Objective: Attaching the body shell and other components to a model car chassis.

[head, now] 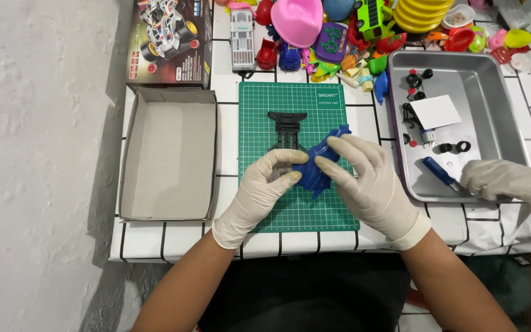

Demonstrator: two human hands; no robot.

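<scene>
While both gloved hands meet over the green mat [259,117], I see them sharing one blue part [316,165]. My left hand [264,187] closes its thumb and fingers on the part's near left edge; the right hand [370,184] lies over its right side, fingers curled down onto the top. The part sits just above the middle of the mat, lifted a little or resting on it, I cannot tell which from this angle. Just behind the part, touching or nearly touching it, a black frame [287,128] lies flat on the mat, its wide end pointing away from me.

Left of the mat stands an open grey box [168,154], and behind that its printed lid [170,42] with a toy car pictured on it. Right of the mat is a metal tray [493,98] holding a white card [436,111], small black wheels [454,147] and a few red-tipped bits. A blue screwdriver [440,173] lies at the tray's near edge, and another person's gloved hand [508,183] rests on the tray rim beside its tip; whether that hand grips the tool is unclear, since the tip is partly hidden. Along the back of the tiled table [167,237] a heap of bright plastic toys [364,31] is piled, well apart from the hands.
</scene>
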